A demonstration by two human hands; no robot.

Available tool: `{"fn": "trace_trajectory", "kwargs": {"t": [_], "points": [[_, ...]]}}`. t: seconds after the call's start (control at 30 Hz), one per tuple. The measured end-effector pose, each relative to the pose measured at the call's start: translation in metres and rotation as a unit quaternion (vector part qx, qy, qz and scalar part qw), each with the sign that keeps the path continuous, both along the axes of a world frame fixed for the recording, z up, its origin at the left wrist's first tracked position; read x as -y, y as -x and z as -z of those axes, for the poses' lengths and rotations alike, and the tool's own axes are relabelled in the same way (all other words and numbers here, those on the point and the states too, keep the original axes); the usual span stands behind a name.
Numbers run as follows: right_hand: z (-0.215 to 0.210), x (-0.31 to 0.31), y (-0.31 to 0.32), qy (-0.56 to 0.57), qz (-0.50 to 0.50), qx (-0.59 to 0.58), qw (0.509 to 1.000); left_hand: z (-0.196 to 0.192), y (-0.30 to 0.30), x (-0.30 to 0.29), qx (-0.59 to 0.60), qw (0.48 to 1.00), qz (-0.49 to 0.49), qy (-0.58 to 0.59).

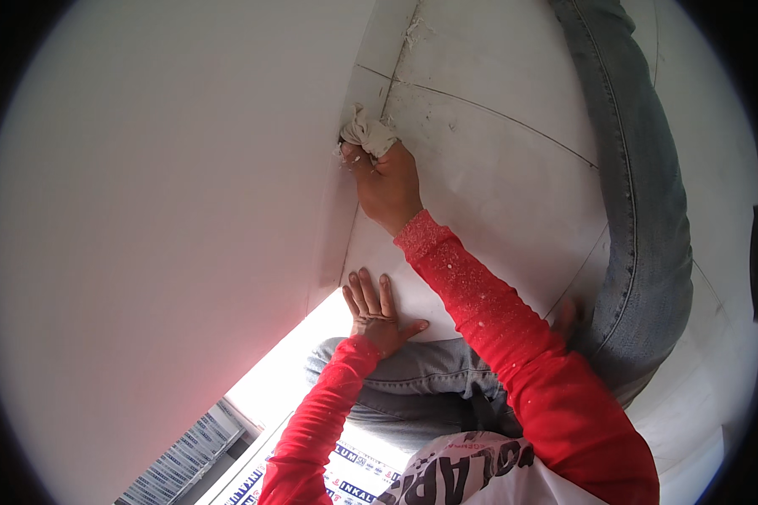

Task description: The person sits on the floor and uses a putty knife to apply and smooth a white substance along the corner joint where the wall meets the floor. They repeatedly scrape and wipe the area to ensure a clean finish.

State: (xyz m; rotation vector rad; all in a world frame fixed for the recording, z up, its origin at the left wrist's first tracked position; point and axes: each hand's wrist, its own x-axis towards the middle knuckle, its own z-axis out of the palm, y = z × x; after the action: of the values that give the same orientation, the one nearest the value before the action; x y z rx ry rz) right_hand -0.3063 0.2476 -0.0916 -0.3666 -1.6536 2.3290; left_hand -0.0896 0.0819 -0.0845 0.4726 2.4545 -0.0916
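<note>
Two hands – left hand (pixel 373 308), right hand (pixel 387 181), one crumpled white rag (pixel 366 133), one white wall (pixel 168 210), several floor tiles (pixel 497 177).

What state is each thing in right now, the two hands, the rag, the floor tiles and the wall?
right hand: closed around the rag, pressed into the corner where wall meets floor.
rag: white, crumpled, bunched in the right hand's grip.
left hand: open, fingers spread, flat on the floor tile.
floor tiles: white, with specks and smears near the joint lines.
wall: plain white, unmarked.
</note>
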Motion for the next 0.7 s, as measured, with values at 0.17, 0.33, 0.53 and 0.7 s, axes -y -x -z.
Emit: {"fn": "trace_trajectory", "kwargs": {"t": [0.17,0.33,0.53,0.7], "points": [[-0.011,-0.056,0.049,0.019,0.013,0.017,1.000,-0.004,0.013,-0.015,0.055,0.997,-0.028,0.036],[0.001,0.034,-0.025,0.031,0.006,0.009,0.999,-0.017,0.010,-0.001,0.088,0.990,-0.084,0.073],[-0.014,-0.024,-0.032,0.138,-0.114,0.121,0.976,-0.011,0.017,-0.025,0.100,0.991,-0.072,0.043],[-0.044,-0.096,-0.053,0.034,-0.089,0.132,0.987,-0.032,0.021,-0.036,0.065,0.995,-0.070,0.017]]}}
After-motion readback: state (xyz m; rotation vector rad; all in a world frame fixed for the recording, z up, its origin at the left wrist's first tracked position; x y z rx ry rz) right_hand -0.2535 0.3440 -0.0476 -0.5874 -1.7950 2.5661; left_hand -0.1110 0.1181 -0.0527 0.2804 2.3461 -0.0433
